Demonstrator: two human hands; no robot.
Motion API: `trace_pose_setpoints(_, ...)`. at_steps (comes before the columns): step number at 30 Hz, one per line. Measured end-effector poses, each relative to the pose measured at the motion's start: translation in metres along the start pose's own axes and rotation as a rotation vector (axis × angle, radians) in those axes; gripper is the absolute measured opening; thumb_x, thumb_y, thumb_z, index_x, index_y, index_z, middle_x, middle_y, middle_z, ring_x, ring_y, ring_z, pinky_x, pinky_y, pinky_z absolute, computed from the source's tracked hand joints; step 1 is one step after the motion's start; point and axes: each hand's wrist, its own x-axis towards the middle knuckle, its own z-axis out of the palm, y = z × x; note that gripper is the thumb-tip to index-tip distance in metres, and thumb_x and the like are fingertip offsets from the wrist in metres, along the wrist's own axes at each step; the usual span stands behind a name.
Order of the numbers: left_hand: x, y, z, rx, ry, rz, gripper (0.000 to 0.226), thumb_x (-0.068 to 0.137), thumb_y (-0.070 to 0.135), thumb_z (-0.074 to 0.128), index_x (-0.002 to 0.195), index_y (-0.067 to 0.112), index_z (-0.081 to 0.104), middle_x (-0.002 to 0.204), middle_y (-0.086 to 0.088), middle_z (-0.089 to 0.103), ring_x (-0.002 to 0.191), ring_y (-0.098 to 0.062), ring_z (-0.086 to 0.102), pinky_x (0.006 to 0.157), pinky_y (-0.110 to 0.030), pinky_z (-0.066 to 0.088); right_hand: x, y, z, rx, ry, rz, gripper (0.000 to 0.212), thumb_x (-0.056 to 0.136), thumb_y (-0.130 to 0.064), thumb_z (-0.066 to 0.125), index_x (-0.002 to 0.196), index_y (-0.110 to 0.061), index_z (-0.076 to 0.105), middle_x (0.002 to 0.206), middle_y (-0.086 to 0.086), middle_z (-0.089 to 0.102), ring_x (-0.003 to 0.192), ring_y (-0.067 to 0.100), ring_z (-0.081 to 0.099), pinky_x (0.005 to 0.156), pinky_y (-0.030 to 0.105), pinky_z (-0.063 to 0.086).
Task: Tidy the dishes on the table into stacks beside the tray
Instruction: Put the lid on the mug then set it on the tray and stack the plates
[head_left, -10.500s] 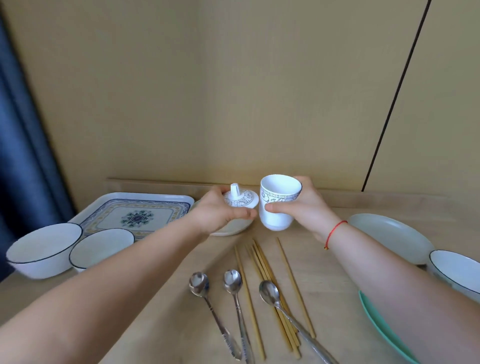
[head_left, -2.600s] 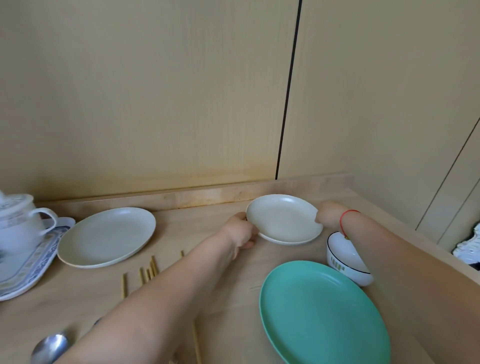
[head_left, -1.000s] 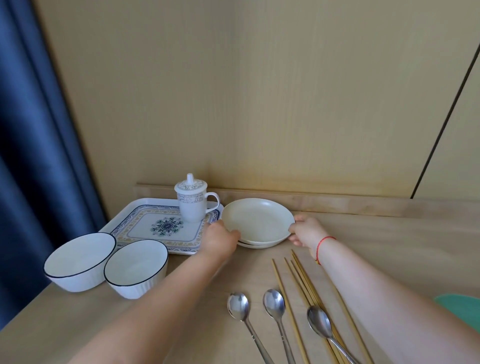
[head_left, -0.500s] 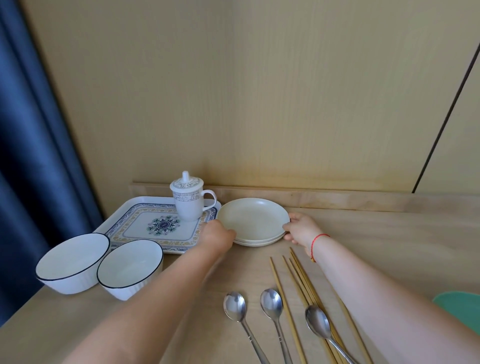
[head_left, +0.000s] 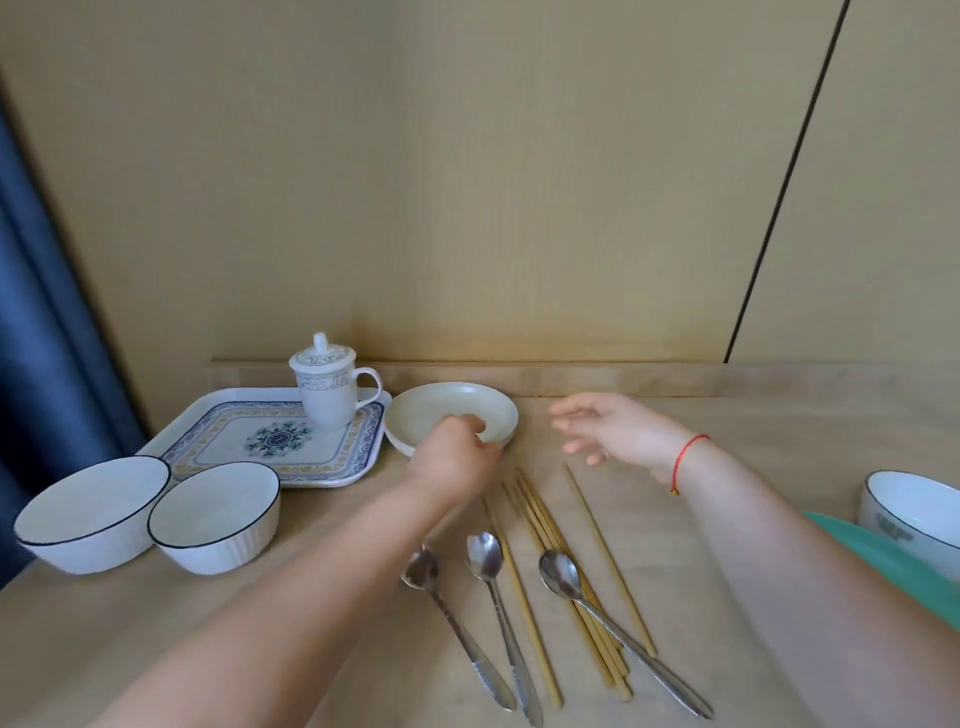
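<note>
Two cream plates (head_left: 447, 408) sit stacked on the wooden table, touching the right edge of the patterned tray (head_left: 208, 415). My left hand (head_left: 452, 460) rests on the stack's near rim, its fingers curled over the edge of the top plate. To the right of the plates my right hand (head_left: 610, 428) hovers open and off them, holding nothing. A lidded white cup (head_left: 327, 397) stands on the tray's far right corner. Two dark-rimmed white bowls (head_left: 93, 512) (head_left: 215, 514) sit side by side in front of the tray.
Three metal spoons (head_left: 485, 556) and several wooden chopsticks (head_left: 597, 530) lie in front of the plates. At the right edge are a teal plate (head_left: 893, 561) and another white bowl (head_left: 914, 512). A low wooden ledge and wall close the back.
My right hand has let go of the plate stack and pulled away to the right, opening. My left hand has shifted from the stack's left side to its near rim.
</note>
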Motion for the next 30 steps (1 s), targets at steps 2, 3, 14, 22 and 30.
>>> trace_pose_setpoints(2,-0.015,0.025,0.013,-0.056,-0.101,0.067,0.035,0.090,0.027,0.058,0.120,0.011,0.063,0.112,-0.007,0.067,0.108,-0.025,0.062,0.090,-0.029,0.047,-0.028,0.005,-0.020,0.027,0.039,-0.031,0.030,0.097,-0.018,0.053,0.126,-0.017,0.056,0.125,0.004,0.063,0.093,0.017,0.066,0.066,0.023,0.048)
trace_pose_setpoints(3,-0.022,0.036,0.020,-0.083,-0.141,0.083,0.035,0.090,0.027,0.060,0.120,0.011,0.064,0.113,-0.006,0.068,0.109,-0.023,0.062,0.090,-0.027,0.046,-0.040,0.008,-0.029,0.034,0.061,-0.040,0.028,0.096,-0.018,0.053,0.124,-0.019,0.057,0.124,0.004,0.064,0.092,0.016,0.066,0.066,0.023,0.048)
trace_pose_setpoints(14,-0.081,0.119,0.096,-0.230,-0.435,0.160,0.023,0.088,0.017,0.061,0.105,0.007,0.072,0.100,-0.010,0.070,0.087,-0.022,0.062,0.083,-0.028,0.051,-0.169,0.085,-0.088,0.066,0.514,0.096,0.028,0.093,-0.015,0.058,0.121,-0.016,0.063,0.111,0.000,0.066,0.098,0.022,0.061,0.074,0.027,0.043)
trace_pose_setpoints(22,-0.101,0.145,0.140,-0.254,-0.467,0.016,0.023,0.083,0.020,0.064,0.069,0.012,0.047,0.077,-0.014,0.058,0.068,-0.024,0.054,0.061,-0.031,0.043,-0.205,0.164,-0.096,-0.268,0.724,0.617,0.041,0.077,-0.014,0.041,0.115,-0.022,0.056,0.128,0.012,0.057,0.112,0.036,0.051,0.096,0.042,0.043)
trace_pose_setpoints(30,-0.107,0.143,0.151,-0.414,-0.485,-0.017,0.026,0.074,0.003,0.061,0.097,-0.008,0.068,0.078,-0.017,0.062,0.072,-0.026,0.058,0.067,-0.038,0.051,-0.204,0.185,-0.083,-0.111,0.791,0.600,0.048,0.076,-0.005,0.039,0.121,-0.017,0.054,0.118,0.013,0.062,0.108,0.036,0.057,0.094,0.043,0.048)
